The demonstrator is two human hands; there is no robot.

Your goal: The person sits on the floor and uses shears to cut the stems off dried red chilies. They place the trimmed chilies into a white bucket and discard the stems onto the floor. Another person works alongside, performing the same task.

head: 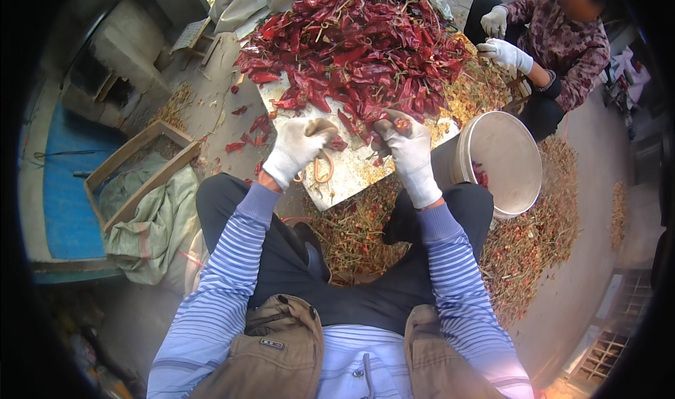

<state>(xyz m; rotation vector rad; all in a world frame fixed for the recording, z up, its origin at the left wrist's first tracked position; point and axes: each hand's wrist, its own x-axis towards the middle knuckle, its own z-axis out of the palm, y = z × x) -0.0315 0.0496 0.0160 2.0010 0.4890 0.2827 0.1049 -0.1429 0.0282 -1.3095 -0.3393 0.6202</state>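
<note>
My left hand [301,148], in a white work glove, has its fingers closed on a small piece of dried red chili pepper [337,144]. Gripped in my gloved right hand [407,148] are dried red chili peppers [374,115], one with a thin stem. Both hands are held above a pale board [337,185], before a large heap of dried red chilies [353,51]. Scissors with orange-brown handles [324,168] show beside and below my left hand; their blades are hidden.
A white bucket [503,161] stands tilted by my right knee. Stem scraps [527,262] cover the floor around it. At the upper right sits a person [564,45] in white gloves. A wooden frame [142,172] and woven sack [158,230] lie at left.
</note>
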